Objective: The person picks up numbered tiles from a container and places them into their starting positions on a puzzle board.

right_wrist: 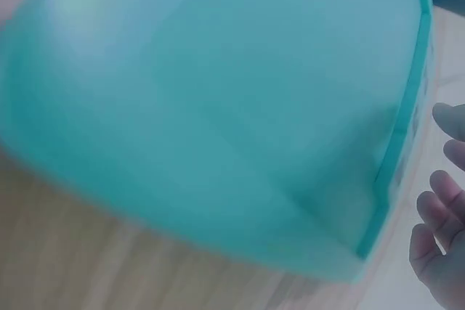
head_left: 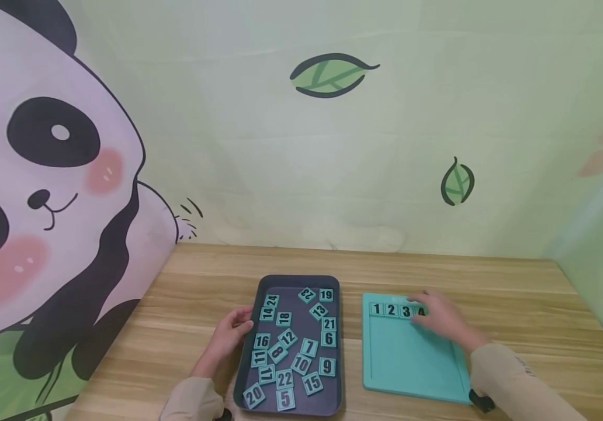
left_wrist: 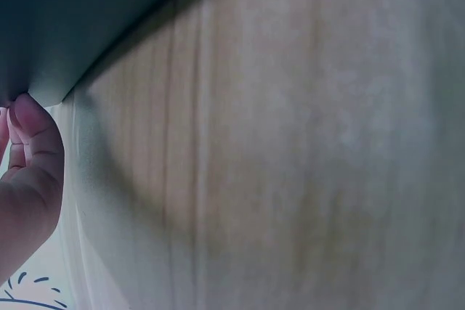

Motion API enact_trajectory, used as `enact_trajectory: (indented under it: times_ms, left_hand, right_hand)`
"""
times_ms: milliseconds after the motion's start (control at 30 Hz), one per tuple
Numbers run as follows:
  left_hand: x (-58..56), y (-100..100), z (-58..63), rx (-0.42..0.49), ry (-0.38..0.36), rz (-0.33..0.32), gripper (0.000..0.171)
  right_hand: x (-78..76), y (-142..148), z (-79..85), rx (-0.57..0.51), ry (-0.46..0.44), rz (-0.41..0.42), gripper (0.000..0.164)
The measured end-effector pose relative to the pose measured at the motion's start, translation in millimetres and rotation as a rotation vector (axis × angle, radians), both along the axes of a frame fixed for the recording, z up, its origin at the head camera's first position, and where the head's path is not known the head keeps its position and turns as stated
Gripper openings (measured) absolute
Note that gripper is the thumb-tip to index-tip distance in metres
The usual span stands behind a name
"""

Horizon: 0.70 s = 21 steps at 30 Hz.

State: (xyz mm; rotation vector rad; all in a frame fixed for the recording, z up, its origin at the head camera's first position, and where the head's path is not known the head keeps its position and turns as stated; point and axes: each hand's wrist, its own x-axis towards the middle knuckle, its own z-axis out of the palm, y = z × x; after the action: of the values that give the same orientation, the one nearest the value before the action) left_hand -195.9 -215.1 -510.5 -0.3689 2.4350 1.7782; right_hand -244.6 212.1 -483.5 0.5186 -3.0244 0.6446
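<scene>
A dark tray (head_left: 289,410) holds loose numbered square tiles, among them the 5 tile (head_left: 285,399) and the 9 tile (head_left: 327,366). My left hand (head_left: 228,334) holds the tray's left edge, the thumb at the rim; in the left wrist view the thumb (left_wrist: 36,132) meets the dark wall. To the right lies a turquoise board (head_left: 412,365). The 1 tile (head_left: 377,309), 2 tile (head_left: 391,310) and 3 tile (head_left: 406,311) stand in a row along its top. My right hand (head_left: 440,316) is over the 4 tile (head_left: 421,312), partly covering it, with fingers spread.
Both tray and board lie on a wood-grain table (head_left: 212,263). Behind the table rises a pale green backdrop (head_left: 259,175) with printed leaves, and a large printed panda (head_left: 70,193) fills the left side.
</scene>
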Motion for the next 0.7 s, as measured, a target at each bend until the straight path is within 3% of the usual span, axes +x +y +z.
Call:
enact_trajectory:
  times_ms: [233, 700]
  left_hand:
    - [-0.1, -1.3, -1.1, 0.003, -0.002, 0.001, 0.034]
    - [0.0, -2.2, -0.9, 0.023, 0.013, 0.001, 0.034]
  right_hand:
    - [-0.5, -16.9, 0.7, -0.038, 0.039, 0.060, 0.034]
    - [2.7, -48.7, 4.8, -0.101, -0.015, 0.105, 0.033]
